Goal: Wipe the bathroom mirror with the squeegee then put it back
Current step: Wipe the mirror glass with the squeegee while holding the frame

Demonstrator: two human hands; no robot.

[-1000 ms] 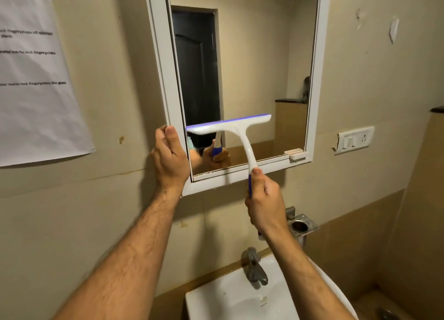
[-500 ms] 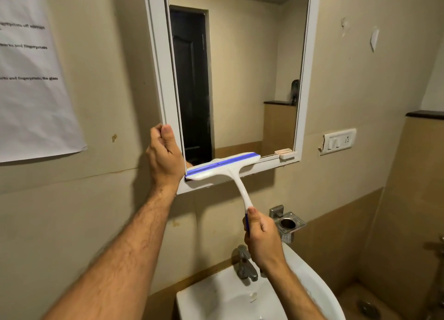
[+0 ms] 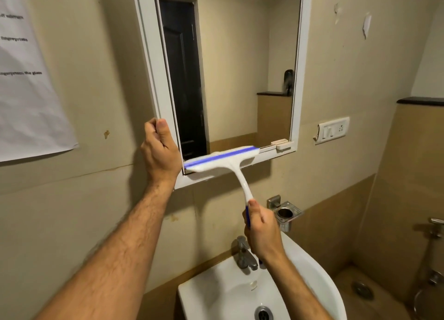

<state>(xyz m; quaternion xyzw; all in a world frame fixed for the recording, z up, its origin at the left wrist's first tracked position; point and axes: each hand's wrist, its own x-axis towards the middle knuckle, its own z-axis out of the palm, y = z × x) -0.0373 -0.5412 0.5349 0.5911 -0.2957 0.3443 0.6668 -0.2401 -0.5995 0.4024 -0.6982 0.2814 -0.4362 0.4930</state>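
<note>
R hand (image 3: 260, 233) grips white plastic T-shaped squeegee (image 3: 224, 160) at mirror (image 3: 240, 67) btm.

One squeegee (image 3: 223, 160). One white-framed mirror (image 3: 240, 67). Two hands: the left hand (image 3: 159, 151) and the right hand (image 3: 262, 230). One washbasin (image 3: 310, 279) with one tap (image 3: 243, 252) and one drain (image 3: 263, 313). One switch plate (image 3: 332, 130). One metal holder (image 3: 284, 212) on the wall. One printed paper sheet (image 3: 26, 79). One floor drain (image 3: 362, 289).
</note>
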